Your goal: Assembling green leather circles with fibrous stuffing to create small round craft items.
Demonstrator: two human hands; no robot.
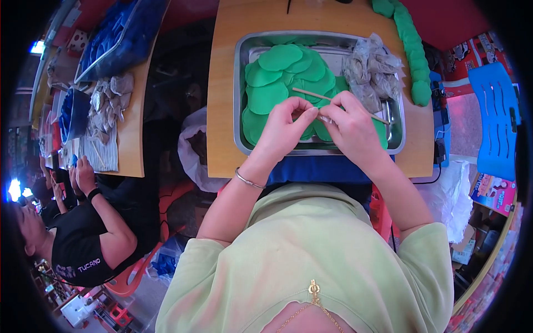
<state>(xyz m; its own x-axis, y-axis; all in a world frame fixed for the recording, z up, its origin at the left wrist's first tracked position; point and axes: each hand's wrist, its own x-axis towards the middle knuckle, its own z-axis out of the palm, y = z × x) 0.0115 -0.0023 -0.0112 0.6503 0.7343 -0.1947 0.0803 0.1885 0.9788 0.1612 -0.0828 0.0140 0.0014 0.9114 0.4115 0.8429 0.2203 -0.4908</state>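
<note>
My left hand [286, 123] and my right hand [350, 123] meet over a metal tray [238, 89], fingertips pinched close together. Between them is something small and pale that I cannot make out. A thin wooden stick [307, 93] passes through my right hand, its ends sticking out on both sides. Beneath my hands, thin round green fabric pieces [281, 57] lie in an overlapping heap in the tray. In the tray's right part sits a bunch of small clear-plastic-wrapped bundles [371, 72], greyish-brown inside.
A string of green ruffled pieces [412, 53] runs along the right side of the wooden table [225, 72]. At a second table [131, 130] on the left, another person [83, 238] works near blue pieces [114, 30] and grey bundles [105, 105]. A blue slatted plastic panel [494, 119] stands far right.
</note>
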